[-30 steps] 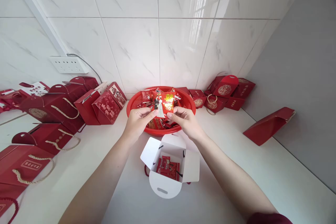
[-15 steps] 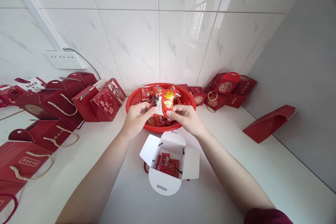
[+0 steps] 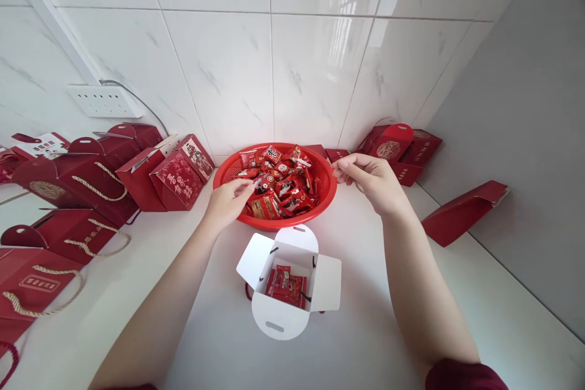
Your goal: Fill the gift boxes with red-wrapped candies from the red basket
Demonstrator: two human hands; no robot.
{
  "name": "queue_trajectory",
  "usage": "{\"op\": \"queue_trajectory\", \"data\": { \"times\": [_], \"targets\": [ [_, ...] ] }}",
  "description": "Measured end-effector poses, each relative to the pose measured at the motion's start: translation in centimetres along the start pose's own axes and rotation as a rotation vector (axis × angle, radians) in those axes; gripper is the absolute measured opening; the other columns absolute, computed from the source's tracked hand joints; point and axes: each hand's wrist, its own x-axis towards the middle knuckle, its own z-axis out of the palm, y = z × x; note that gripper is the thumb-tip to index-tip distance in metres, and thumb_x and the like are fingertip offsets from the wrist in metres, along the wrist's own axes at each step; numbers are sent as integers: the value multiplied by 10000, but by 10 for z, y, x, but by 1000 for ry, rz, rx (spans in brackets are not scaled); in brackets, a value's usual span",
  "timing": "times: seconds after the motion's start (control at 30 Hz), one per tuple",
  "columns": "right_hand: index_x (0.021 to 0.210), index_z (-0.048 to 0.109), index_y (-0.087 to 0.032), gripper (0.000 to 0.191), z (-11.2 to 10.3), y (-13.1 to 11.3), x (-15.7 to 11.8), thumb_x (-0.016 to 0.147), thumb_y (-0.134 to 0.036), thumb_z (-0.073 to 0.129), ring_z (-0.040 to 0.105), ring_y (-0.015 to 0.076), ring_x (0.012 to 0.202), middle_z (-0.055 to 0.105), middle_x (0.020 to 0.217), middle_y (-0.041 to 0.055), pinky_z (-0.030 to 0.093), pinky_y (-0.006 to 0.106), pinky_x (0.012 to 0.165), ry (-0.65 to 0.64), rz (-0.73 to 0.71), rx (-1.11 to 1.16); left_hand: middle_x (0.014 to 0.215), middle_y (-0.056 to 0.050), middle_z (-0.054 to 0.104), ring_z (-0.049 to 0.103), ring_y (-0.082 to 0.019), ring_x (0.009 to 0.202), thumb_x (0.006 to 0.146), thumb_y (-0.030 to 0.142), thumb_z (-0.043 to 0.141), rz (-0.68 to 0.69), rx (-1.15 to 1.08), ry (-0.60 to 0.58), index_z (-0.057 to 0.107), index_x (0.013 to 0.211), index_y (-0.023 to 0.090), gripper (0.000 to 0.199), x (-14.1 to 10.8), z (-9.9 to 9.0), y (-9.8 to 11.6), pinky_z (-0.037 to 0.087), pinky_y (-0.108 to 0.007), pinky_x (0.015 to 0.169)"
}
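White tiled wall (image 3: 219,73) forms the background, above a white counter (image 3: 356,344); a grey panel (image 3: 525,134) closes the right side. Left cartons (image 3: 59,186), red and several with rope handles, stand grouped along the counter. Right cartons (image 3: 388,143), also red, form a smaller group near the wall. One single carton (image 3: 461,213) sits at an angle near the panel. Centrally placed is a red oval basket (image 3: 292,220), filled with snack packets (image 3: 297,198). Directly in front of it stands an open box (image 3: 280,311), white inside, its four flaps folded outward. Left hand (image 3: 231,198): positioned at the basket's left front edge, fingers loosely bent, thumb slightly parted from the forefinger. Right hand (image 3: 368,177): positioned at the basket's right rim, fingers curled toward the thumb; whether the fingertips meet or grip anything cannot be determined. Red sachets (image 3: 292,289) lie at the bottom of the open box.
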Motion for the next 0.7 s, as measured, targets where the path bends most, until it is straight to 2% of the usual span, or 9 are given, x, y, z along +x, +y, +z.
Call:
{"op": "queue_trajectory", "data": {
  "times": [0.07,0.17,0.3,0.57,0.7],
  "targets": [
    [900,749,-191,298,-2,0,0,862,-481,693,625,159,737,717,825,55,475,298,681,6,6,7,1065,-36,778,705,-253,977,903,474,531,52,135,-44,752,1035,259,335,-1,4,1,411,-392,1035],
    [918,763,-186,347,-2,1,1,867,-518,674,634,166,733,725,827,66,483,304,681,2,-1,8,1001,-36,789,695,-281,983,896,458,539,72,215,-46,766,988,269,309,-1,8,4,323,-450,1094],
    [915,786,-190,433,-1,3,3,902,-580,598,647,179,731,726,800,76,490,311,671,-5,-4,-7,1019,-51,778,683,-288,992,913,469,484,99,295,-58,768,987,263,358,-2,7,6,384,-422,1016],
    [890,786,-201,407,1,4,4,905,-566,605,645,177,724,723,784,65,492,302,664,-17,-10,-23,1015,-61,764,681,-271,954,906,330,418,121,384,-102,784,884,249,375,-1,7,4,429,-390,914],
    [892,756,-187,383,7,13,7,925,-526,581,654,174,745,733,820,60,498,294,684,-36,-30,-92,971,-67,776,692,-287,918,899,321,402,125,397,-109,774,811,234,392,-1,6,5,442,-402,871]
  ]
}}
